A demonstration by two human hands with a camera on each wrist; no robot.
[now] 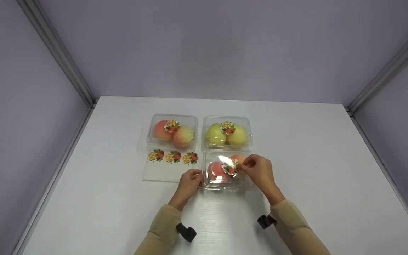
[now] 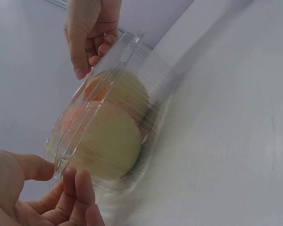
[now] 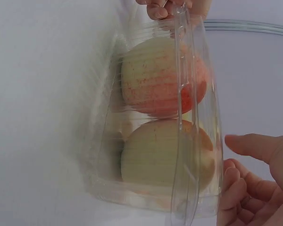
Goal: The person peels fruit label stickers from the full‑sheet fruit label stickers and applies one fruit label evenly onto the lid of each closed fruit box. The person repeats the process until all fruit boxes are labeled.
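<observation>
Fingers (image 1: 251, 162) pinching sticker (image 1: 229, 166) over clamshell (image 1: 225, 186)

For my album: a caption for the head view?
Right hand presses a flower sticker onto a peach clamshell; left hand steadies it.

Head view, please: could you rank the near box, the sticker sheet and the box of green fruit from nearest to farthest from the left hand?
1. Near box: touching the left hand, on its right.
2. Sticker sheet: just beyond, to its left.
3. Box of green fruit: back row, right.
</observation>
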